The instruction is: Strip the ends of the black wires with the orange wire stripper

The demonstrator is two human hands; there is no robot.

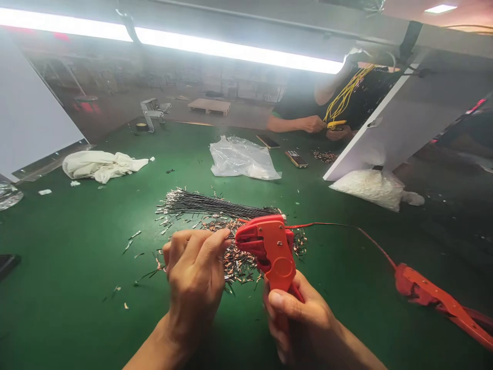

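My right hand (304, 318) grips the handles of a red crimping tool (269, 246), its jaws pointing left. My left hand (194, 272) is closed in a pinch right at the tool's jaws, holding something thin that I cannot make out. Behind the hands lies a bundle of thin black wires (215, 205) and a heap of small metal terminals (239, 257) on the green table (77, 246). A red wire (327, 224) runs from behind the tool to the right.
A second red tool (442, 303) lies at the right. A clear plastic bag (242, 159), a white cloth (100, 164), a white sack (370, 187) and two phones (296, 159) lie further back. Across the table a person's hands (314, 123) hold yellow wires (342, 100).
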